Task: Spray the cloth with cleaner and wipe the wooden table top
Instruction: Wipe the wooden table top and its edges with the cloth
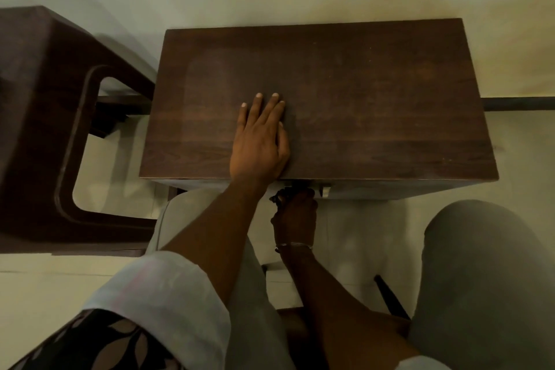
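Wooden table (375, 93): left grip (258, 135) flat, released, on its near middle; right grip (295, 213) curled under the near edge, hold unclear. Cloth, cleaner unseen; risk: bare palm likely smudges the wood.

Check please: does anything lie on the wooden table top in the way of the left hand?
Nothing visible does. The left hand lies flat on the wooden table top, whose surface around it is bare. No cloth or cleaner is in view; the right hand is below the front edge.
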